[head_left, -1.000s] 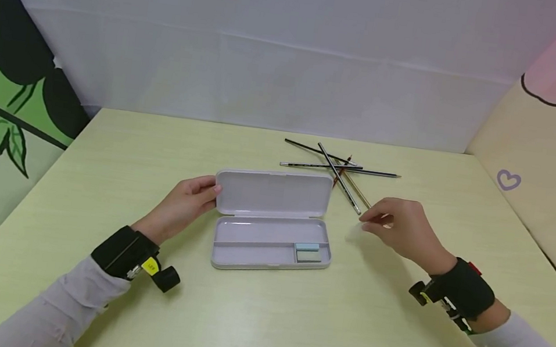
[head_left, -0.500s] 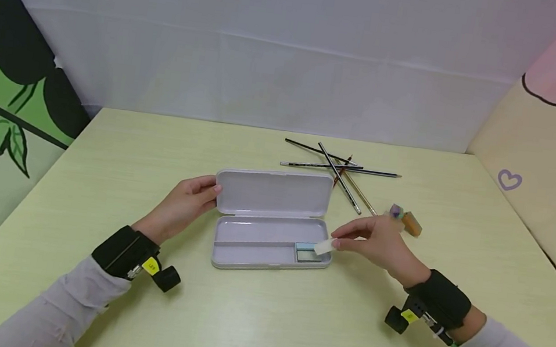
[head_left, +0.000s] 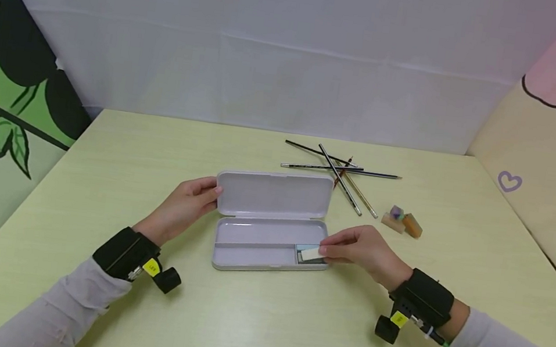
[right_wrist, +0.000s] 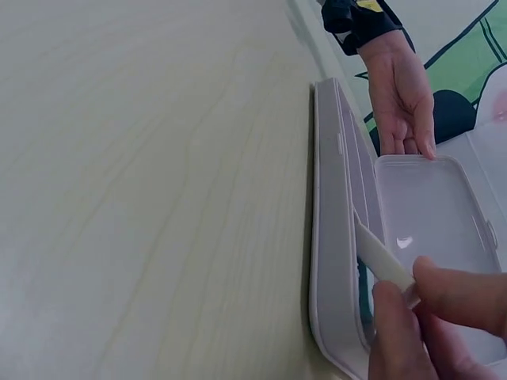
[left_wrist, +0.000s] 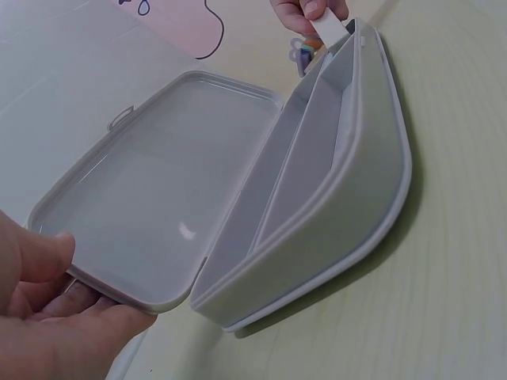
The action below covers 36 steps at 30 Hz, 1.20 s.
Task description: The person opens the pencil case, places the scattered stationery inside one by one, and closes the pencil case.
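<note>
One case point(head_left: 240, 257), in the head view, lies on the table point(head_left: 237, 326), its lid point(head_left: 273, 196) tipped up at the back. At the case's left end the left hand point(head_left: 188, 208) pinches the lid's edge, thumb in front. At the case's right end the right hand point(head_left: 366, 252) pinches a white eraser point(head_left: 311, 254), held slanting over the front corner, where a light blue piece point(head_left: 300, 247) lies inside. Behind the case, toward its right, pencils point(head_left: 349, 196) cross in a loose heap; right of the case and apart from it sit a purple piece point(head_left: 396, 212), an orange piece point(head_left: 412, 226) and a tan piece point(head_left: 393, 222), close together. From the left wrist, the left thumb lies on the lid's inner face with fingers behind it, and the eraser tilts at the case's far end in the right hand's grip. From the right wrist, thumb and finger pinch one end of the eraser; its other end reaches inside the case's rim, and whether it touches the case's floor I cannot tell.
</note>
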Available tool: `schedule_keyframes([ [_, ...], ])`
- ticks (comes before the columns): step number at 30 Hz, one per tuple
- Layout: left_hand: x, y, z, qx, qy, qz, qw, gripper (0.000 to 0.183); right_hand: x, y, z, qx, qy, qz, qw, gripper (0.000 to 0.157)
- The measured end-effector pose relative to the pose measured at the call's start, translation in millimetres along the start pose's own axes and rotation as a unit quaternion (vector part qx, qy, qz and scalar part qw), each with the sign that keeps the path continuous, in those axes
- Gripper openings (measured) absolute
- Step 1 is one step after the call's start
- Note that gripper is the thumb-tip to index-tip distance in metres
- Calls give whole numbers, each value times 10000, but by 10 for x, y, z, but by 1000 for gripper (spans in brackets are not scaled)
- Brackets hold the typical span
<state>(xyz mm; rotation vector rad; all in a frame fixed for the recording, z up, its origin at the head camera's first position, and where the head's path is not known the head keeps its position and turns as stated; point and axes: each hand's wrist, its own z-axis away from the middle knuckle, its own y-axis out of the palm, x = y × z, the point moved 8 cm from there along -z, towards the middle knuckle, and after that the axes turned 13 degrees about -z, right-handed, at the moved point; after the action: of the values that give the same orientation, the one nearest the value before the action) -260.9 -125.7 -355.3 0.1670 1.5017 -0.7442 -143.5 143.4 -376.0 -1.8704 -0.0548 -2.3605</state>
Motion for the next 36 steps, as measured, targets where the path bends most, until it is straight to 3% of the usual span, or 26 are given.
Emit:
schedule_keyframes([
  [10, 8, 1, -3, -3, -17, -21, 10000, 47, 23, 53, 28, -134, -43, 4, 9999, 29],
  [23, -2, -1, 5, 1, -35, -74, 10000, 48, 116, 48, 53, -423, -587, 1272, 9892, 19],
  [36, 12, 0, 2, -15, 3, -64, 10000, 47, 209, -10, 95, -424, -503, 1140, 9913, 21],
])
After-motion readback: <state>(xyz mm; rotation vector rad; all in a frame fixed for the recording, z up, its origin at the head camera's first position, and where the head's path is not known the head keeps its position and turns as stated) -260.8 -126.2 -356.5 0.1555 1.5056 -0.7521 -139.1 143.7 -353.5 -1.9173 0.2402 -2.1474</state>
